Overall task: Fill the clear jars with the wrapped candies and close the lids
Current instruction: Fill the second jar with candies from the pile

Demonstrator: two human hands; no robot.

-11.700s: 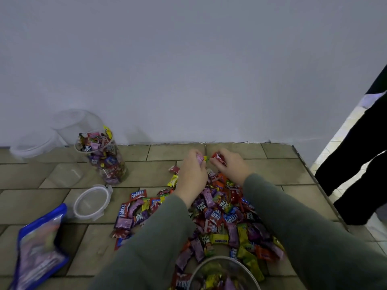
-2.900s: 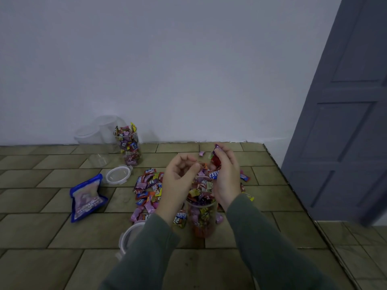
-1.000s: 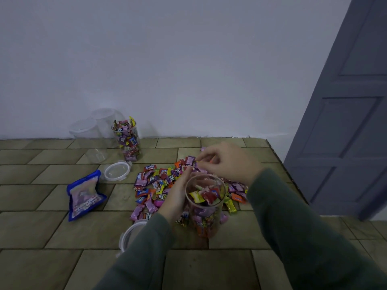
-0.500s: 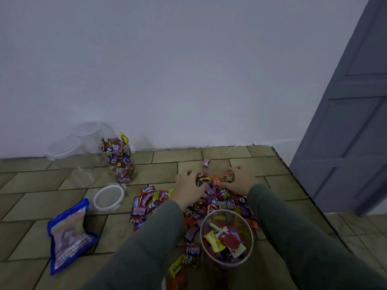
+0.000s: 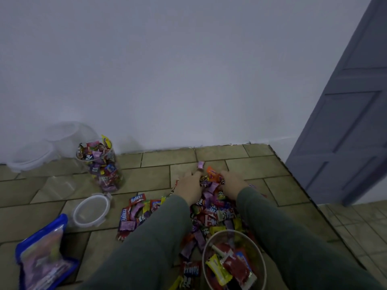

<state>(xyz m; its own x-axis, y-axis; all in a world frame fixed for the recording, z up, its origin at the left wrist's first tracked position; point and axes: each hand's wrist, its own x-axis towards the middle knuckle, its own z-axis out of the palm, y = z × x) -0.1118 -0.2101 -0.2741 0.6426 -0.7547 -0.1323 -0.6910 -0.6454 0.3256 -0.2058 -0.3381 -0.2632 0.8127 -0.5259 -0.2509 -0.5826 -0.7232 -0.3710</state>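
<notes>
In the head view we see our left hand (image 5: 189, 190) and right hand (image 5: 234, 187) at mid-frame, fingers curled into the far edge of the candy pile (image 5: 211, 212), exact grip unclear, while the open jar (image 5: 234, 261) stands at lower right, partly filled.

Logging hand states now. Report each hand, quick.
Left hand: on the candy pile, fingers hidden, cannot tell.
Right hand: same, cannot tell.
</notes>
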